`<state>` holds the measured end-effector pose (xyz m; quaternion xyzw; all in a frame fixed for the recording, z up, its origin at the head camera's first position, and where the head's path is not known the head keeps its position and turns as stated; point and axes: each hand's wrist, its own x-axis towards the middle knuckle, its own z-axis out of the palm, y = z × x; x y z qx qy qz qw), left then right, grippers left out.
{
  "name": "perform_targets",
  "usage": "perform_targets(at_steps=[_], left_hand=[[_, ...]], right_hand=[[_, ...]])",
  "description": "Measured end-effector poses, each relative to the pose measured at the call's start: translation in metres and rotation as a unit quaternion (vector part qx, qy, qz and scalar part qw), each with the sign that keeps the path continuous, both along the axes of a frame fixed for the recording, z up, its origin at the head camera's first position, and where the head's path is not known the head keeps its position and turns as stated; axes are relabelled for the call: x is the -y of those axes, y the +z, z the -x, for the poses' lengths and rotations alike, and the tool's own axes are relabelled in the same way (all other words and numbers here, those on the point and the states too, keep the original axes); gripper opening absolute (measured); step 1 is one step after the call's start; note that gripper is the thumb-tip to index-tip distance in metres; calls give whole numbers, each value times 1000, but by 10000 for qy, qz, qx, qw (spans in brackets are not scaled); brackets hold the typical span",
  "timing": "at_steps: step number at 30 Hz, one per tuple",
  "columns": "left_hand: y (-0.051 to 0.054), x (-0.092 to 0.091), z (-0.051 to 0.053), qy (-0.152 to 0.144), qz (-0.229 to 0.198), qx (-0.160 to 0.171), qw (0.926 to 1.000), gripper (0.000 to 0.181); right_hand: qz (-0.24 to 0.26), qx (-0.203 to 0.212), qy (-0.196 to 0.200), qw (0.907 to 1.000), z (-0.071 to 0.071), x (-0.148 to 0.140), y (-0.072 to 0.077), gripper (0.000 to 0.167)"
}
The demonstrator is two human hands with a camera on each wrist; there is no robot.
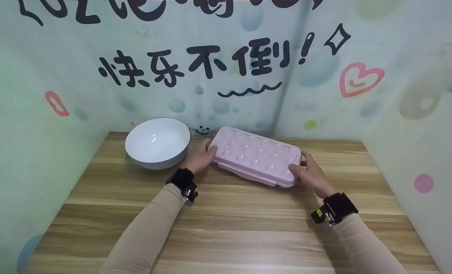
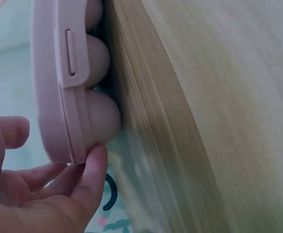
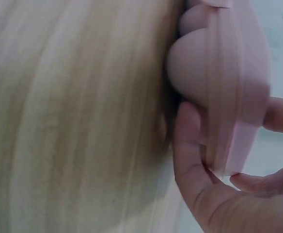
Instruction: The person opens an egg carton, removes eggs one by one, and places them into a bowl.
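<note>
From my end I am seeing the pink case [image 1: 249,154] being held aslant, just right of centre in the head view. My left hand [image 1: 199,156] is gripping its left end, a finger reaching underneath; my right hand [image 1: 312,176] is pinching the right end between thumb and fingers. The white bowl [image 1: 158,140] is standing left of centre, crowding the left hand, while the printed backdrop [image 1: 195,85] is rising close behind, above the wooden table [image 1: 229,243].
</note>
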<state>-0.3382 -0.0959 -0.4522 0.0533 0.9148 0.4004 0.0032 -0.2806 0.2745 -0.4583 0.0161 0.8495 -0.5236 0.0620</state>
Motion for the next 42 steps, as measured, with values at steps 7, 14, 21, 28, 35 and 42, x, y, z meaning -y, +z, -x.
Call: perform_targets(at_steps=[7,14,21,28,35,42], left_hand=[[-3,-1,4,171,-157,-34,9997,44],[3,-4,-4,222,-7,50,9997,38],[-6,-5,-9,127,63,27,9999,39],[0,-17,-27,27,-545,60,9985,30],[-4,-28,-39,-107,-504,141,9986,27],[-5,-39,-50,-196,-507,156,9984,26]], right_hand=[[-141,-61,158,9998,1,0,-1,79],[-154,7,382,9992,0,-8,5,80],[-530,0,535,9972,1,-21,8,80],[-1016,-177,542,9932,1,-34,9,77],[-1534,-618,397,9854,1,-45,9,71],[-1711,-840,338,9811,2,-57,7,65]])
